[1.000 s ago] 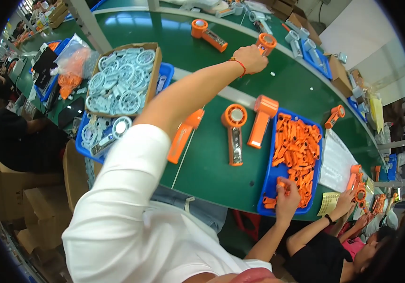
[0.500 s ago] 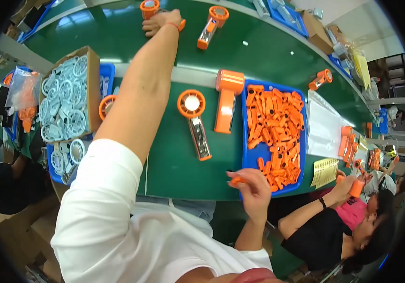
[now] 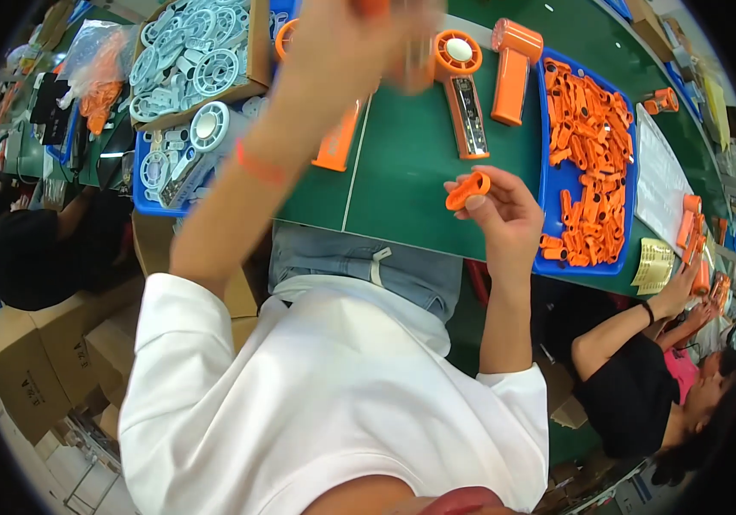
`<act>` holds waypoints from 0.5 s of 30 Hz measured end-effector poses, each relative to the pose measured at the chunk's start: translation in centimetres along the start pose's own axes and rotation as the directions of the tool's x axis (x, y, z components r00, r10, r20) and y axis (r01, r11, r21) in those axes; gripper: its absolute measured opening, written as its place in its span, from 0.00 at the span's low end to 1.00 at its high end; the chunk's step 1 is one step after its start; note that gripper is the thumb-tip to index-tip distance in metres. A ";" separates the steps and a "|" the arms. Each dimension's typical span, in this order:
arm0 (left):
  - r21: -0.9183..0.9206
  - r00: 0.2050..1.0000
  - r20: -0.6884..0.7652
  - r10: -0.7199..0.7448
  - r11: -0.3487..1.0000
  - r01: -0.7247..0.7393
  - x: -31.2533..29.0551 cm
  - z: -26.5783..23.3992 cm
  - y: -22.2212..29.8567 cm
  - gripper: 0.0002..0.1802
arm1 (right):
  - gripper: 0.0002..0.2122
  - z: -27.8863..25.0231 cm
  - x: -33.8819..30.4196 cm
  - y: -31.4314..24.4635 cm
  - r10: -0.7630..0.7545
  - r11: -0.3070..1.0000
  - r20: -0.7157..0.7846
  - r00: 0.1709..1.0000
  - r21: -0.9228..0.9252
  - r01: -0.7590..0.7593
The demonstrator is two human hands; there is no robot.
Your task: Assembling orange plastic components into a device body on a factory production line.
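Note:
My left hand [image 3: 346, 47] is smeared by motion over the bench's left part, closed on an orange handheld fan [image 3: 415, 60], also blurred. In my right hand [image 3: 509, 215], thumb and fingers pinch a small orange plastic part with a looped end [image 3: 479, 182], just above the bench's near edge. Beyond that hand lies an orange fan with its inner board showing [image 3: 468, 116]. To its right is another orange fan [image 3: 512, 86], its handle casing in place. A further orange handle [image 3: 337, 142] shows partly beside my left forearm.
On the right, a blue tray [image 3: 545, 219] holds many small orange parts. Light-blue fan parts fill a cardboard box [image 3: 258, 43] at left, above another blue tray [image 3: 152, 206]. A yellow label sheet [image 3: 653, 264] and a co-worker's arm [image 3: 617, 330] are at right.
My left hand has come back from the bench's far side with a fan. My right hand has moved away from the near edge, showing the orange part more clearly. The view has shifted.

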State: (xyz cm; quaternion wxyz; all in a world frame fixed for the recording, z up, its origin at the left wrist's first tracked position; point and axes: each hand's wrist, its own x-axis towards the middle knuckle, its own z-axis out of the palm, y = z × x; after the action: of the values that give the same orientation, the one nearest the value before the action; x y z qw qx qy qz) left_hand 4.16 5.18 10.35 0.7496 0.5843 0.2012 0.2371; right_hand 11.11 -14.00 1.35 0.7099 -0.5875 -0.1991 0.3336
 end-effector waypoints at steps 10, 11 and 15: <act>0.060 0.962 0.247 -0.116 0.993 0.104 -8.5 -2.4 -11.2 0.45 | 0.12 3.3 -2.5 0.7 0.078 0.989 -0.053 0.996 -0.123 -0.084; 0.063 0.961 0.249 -0.118 0.992 0.106 -8.5 -2.6 -11.5 0.45 | 0.12 3.4 -2.5 0.9 0.069 0.986 -0.061 0.996 -0.150 -0.078; 0.268 0.966 0.255 -0.042 0.963 -0.029 -8.6 -2.4 -11.5 0.47 | 0.12 3.7 -2.5 0.8 0.100 0.973 -0.129 0.987 -0.192 -0.124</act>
State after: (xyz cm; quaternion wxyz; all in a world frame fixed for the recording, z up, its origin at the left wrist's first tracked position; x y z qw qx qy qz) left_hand -2.79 -0.36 -1.22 0.6836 0.7061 0.1344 0.1267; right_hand 6.67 -13.13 1.71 0.6379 -0.6849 -0.1554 0.3160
